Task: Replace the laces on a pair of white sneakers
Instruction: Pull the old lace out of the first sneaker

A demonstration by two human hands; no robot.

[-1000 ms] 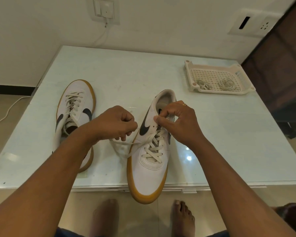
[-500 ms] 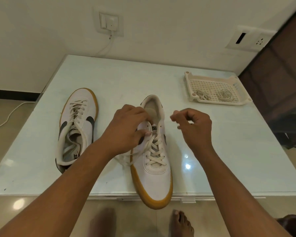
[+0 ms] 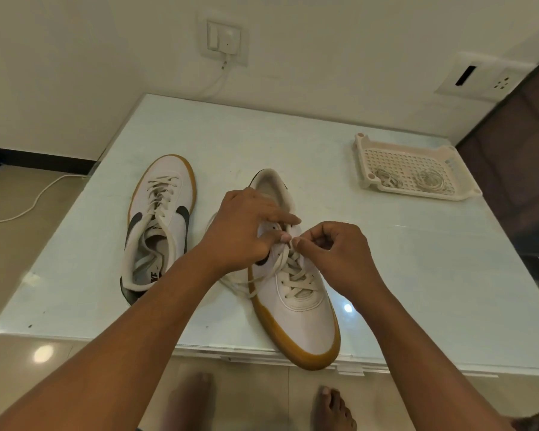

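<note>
Sneakers (image 3: 159, 225) side by side, tray (image 3: 364, 150) behind right

A pale glass-topped desk (image 3: 293, 135) against a cream wall (image 3: 75, 57).
A wall socket (image 3: 224, 42) trails a white cable (image 3: 28, 209) onto the glossy beige tiled floor (image 3: 19, 368); a second switch plate (image 3: 483, 77) sits right, beside dark furniture (image 3: 523, 150).

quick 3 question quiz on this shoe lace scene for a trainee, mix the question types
1. True or false: both hands work at the sneaker nearer the table's front edge.
2. Where do the spare laces lie? A) in the tray B) on the floor C) inside the far sneaker
3. Fill in: the near sneaker's toe points ___ the person.

Key
1. True: the left hand and right hand meet at the lace of the near sneaker.
2. A: in the tray.
3. toward; the far sneaker points away.
</note>
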